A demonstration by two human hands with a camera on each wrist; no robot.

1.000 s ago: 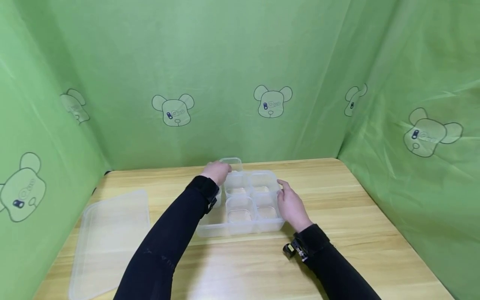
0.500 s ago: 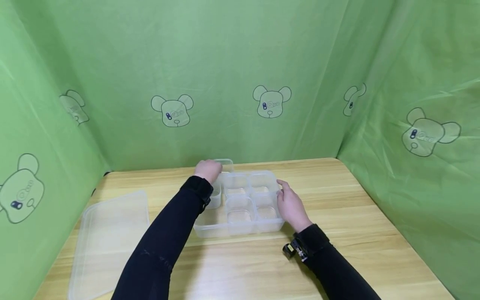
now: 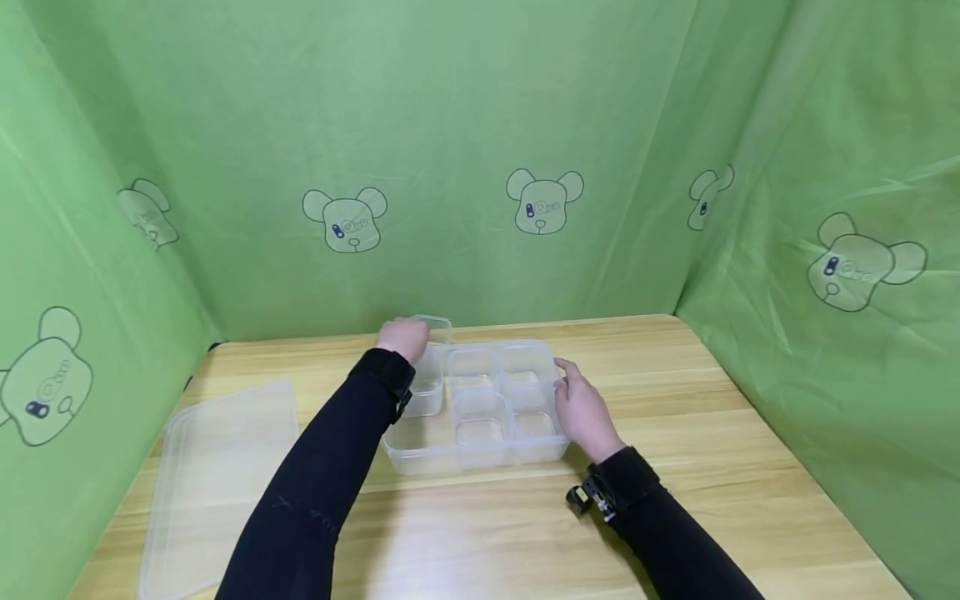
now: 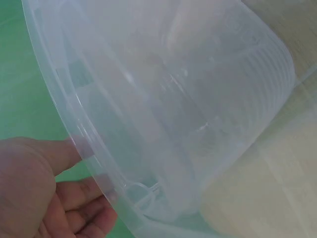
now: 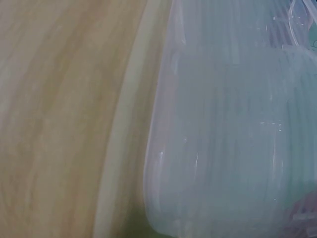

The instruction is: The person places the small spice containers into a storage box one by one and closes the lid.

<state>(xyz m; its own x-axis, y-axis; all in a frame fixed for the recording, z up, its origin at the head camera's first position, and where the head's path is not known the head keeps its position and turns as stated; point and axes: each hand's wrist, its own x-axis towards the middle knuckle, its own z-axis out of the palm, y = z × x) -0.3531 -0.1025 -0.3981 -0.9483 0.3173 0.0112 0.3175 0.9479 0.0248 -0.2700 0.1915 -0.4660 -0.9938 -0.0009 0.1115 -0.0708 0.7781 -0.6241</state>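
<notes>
In the head view, my left hand (image 3: 403,337) pinches the edge of a small clear plastic container (image 3: 435,327) over the back left of a large clear storage box (image 3: 427,458). The left wrist view shows the thumb and fingers of that hand at the clear plastic rim (image 4: 91,166), partly seen through it. My right hand (image 3: 585,415) rests against the right side of the box, with its fingertips at the rim. Several small clear bins (image 3: 480,418) sit inside the box, and another bin (image 3: 427,392) stands in its left part.
A flat clear lid (image 3: 225,483) lies on the wooden table (image 3: 480,533) at the left. Green cloth walls (image 3: 450,275) with bear prints stand at the back and both sides, close to the table edges.
My left hand has moved left along the back of the box, carrying the small container with it. My right hand has stayed at the right side of the box.
</notes>
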